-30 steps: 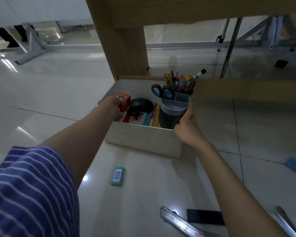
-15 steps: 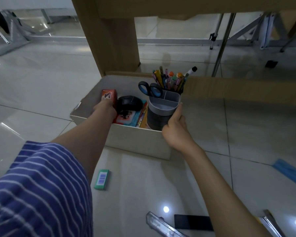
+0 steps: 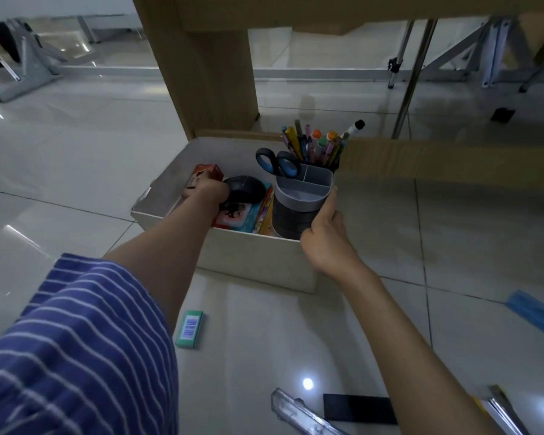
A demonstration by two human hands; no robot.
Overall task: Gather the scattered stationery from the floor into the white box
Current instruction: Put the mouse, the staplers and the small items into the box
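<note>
**Both hands in the white box**

At lower centre-left a green eraser [image 3: 189, 329] lies on the floor. Above it, the left hand [image 3: 208, 192] reaches into the white box [image 3: 255, 255], its grip unclear. The right hand [image 3: 324, 237] holds the grey pen holder [image 3: 299, 205]. A clear ruler [image 3: 302, 414] lies bottom centre.

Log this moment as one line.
left hand in white box, at red carton | right hand holds pen holder | eraser on floor

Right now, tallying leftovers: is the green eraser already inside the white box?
No, the green eraser lies on the floor tile outside the white box.
</note>
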